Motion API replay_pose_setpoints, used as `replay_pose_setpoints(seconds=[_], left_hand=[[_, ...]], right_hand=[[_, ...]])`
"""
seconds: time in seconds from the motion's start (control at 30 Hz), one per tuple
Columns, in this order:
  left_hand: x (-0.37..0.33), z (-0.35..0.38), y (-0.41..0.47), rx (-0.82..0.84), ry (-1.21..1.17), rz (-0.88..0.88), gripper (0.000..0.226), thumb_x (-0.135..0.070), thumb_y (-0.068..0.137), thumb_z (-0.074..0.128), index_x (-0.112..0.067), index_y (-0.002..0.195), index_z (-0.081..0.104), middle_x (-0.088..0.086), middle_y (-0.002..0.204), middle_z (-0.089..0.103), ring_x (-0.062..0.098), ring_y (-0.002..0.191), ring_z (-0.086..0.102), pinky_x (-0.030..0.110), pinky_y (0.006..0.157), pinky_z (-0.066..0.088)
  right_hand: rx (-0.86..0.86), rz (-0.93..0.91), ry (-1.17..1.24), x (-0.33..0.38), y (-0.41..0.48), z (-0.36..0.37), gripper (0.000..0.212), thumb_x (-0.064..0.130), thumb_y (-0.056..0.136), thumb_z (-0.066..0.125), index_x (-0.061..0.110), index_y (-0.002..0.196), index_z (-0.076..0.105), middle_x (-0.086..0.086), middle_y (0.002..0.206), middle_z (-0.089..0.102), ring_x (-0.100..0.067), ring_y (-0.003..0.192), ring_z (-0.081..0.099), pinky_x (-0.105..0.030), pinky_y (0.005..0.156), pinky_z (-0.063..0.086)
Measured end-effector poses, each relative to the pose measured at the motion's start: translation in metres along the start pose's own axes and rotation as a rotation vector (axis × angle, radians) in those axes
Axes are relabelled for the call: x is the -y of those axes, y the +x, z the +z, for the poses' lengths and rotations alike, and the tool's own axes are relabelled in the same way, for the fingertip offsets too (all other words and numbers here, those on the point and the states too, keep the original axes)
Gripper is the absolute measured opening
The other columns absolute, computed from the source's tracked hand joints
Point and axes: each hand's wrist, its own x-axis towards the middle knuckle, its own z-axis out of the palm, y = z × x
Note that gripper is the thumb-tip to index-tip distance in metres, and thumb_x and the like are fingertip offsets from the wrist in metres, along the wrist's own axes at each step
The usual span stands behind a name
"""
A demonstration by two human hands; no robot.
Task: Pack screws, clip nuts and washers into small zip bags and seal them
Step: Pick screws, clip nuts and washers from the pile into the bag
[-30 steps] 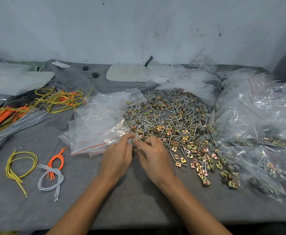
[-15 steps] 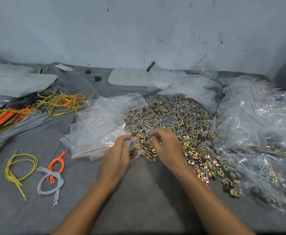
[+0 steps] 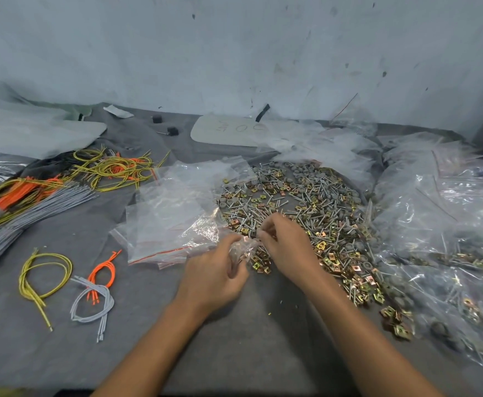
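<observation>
We're gripping 1 small zip bag [image 3: 241, 249] w/ left hand [image 3: 214, 279], fingers curled round it, mid-worktop [image 3: 234, 353] toward front edge. Right hand [image 3: 289, 247] pinching pcs [image 3: 258, 234], kind too blurred to tell, at bag mouth, just right of it. Hardware pile [image 3: 306, 202] lying behind; right hand nearer.

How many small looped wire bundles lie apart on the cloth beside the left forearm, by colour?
Yellow bundle: 1
Orange bundle: 1
Grey bundle: 1
Total: 3
</observation>
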Motion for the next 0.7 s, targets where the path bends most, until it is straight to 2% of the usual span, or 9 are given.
replay_pose_setpoints(seconds=[0.07, 0.13, 0.2, 0.27, 0.37, 0.43, 0.5, 0.57, 0.7], left_hand=[[0.001, -0.004, -0.001, -0.069, -0.122, -0.068, 0.037, -0.043, 0.084, 0.050, -0.037, 0.121, 0.050, -0.011, 0.059, 0.054, 0.008, 0.057, 0.056, 0.030, 0.055, 0.044], [0.006, -0.006, 0.001, -0.252, -0.277, -0.285, 0.026, -0.036, 0.086, 0.043, -0.036, 0.109, 0.054, -0.008, 0.058, 0.054, 0.008, 0.057, 0.052, 0.037, 0.057, 0.044], [0.012, -0.008, 0.005, -0.435, -0.432, -0.527, 0.024, -0.026, 0.085, 0.038, -0.032, 0.099, 0.057, -0.006, 0.059, 0.056, 0.011, 0.058, 0.051, 0.046, 0.062, 0.047], [0.014, -0.009, 0.006, -0.504, -0.507, -0.611, 0.026, -0.021, 0.085, 0.037, -0.031, 0.095, 0.058, -0.005, 0.062, 0.059, 0.013, 0.058, 0.052, 0.049, 0.064, 0.047], [0.011, -0.008, 0.006, -0.463, -0.434, -0.553, 0.024, -0.023, 0.085, 0.038, -0.032, 0.097, 0.057, -0.008, 0.064, 0.060, 0.012, 0.059, 0.052, 0.044, 0.060, 0.045], [0.009, -0.007, 0.004, -0.371, -0.348, -0.440, 0.018, -0.031, 0.085, 0.043, -0.032, 0.096, 0.057, -0.008, 0.062, 0.059, 0.010, 0.058, 0.053, 0.037, 0.057, 0.040], [0.003, -0.005, 0.002, -0.209, -0.230, -0.254, 0.019, -0.042, 0.084, 0.048, -0.031, 0.095, 0.058, -0.009, 0.058, 0.056, 0.009, 0.057, 0.054, 0.032, 0.056, 0.040], [-0.002, -0.005, 0.001, -0.063, -0.113, -0.118, 0.026, -0.047, 0.083, 0.052, -0.031, 0.102, 0.060, -0.013, 0.058, 0.053, 0.010, 0.061, 0.058, 0.028, 0.056, 0.040], [-0.001, -0.007, 0.002, 0.007, -0.107, -0.148, 0.038, -0.044, 0.081, 0.057, -0.033, 0.117, 0.060, -0.013, 0.060, 0.056, 0.010, 0.065, 0.060, 0.030, 0.060, 0.046]], right_hand=[[-0.045, 0.017, 0.182, 0.007, -0.021, -0.002, 0.007, 0.027, 0.096, 0.065, 0.027, 0.092, 0.059, 0.013, 0.083, 0.063, -0.001, 0.076, 0.057, -0.019, 0.068, 0.044], [-0.076, 0.051, 0.288, 0.012, -0.041, -0.003, 0.011, 0.030, 0.093, 0.068, 0.030, 0.087, 0.059, 0.014, 0.078, 0.063, -0.004, 0.071, 0.058, -0.016, 0.062, 0.042], [-0.067, 0.061, 0.272, 0.012, -0.055, -0.004, 0.013, 0.029, 0.090, 0.069, 0.032, 0.083, 0.058, 0.018, 0.080, 0.064, -0.005, 0.068, 0.058, -0.015, 0.059, 0.042], [0.020, 0.032, 0.166, 0.010, -0.062, -0.004, 0.012, 0.029, 0.088, 0.069, 0.032, 0.082, 0.059, 0.015, 0.076, 0.062, -0.003, 0.069, 0.056, -0.015, 0.058, 0.039], [0.077, -0.018, 0.038, 0.010, -0.061, 0.005, 0.011, 0.030, 0.089, 0.070, 0.032, 0.084, 0.060, 0.016, 0.074, 0.051, -0.001, 0.074, 0.048, -0.020, 0.064, 0.035], [0.057, -0.021, 0.005, 0.013, -0.055, 0.014, 0.006, 0.032, 0.090, 0.069, 0.032, 0.088, 0.064, 0.020, 0.076, 0.046, -0.003, 0.079, 0.045, -0.025, 0.069, 0.036], [0.028, -0.020, -0.007, 0.015, -0.050, 0.023, 0.004, 0.033, 0.091, 0.069, 0.030, 0.093, 0.067, 0.020, 0.081, 0.049, -0.009, 0.087, 0.050, -0.031, 0.075, 0.042], [-0.008, -0.014, -0.012, 0.016, -0.045, 0.030, 0.007, 0.032, 0.091, 0.068, 0.030, 0.097, 0.068, 0.018, 0.090, 0.058, -0.012, 0.093, 0.052, -0.033, 0.078, 0.044], [-0.084, -0.015, -0.046, 0.016, -0.040, 0.038, 0.008, 0.032, 0.088, 0.072, 0.033, 0.095, 0.068, 0.026, 0.078, 0.049, -0.007, 0.085, 0.043, -0.026, 0.069, 0.031]])
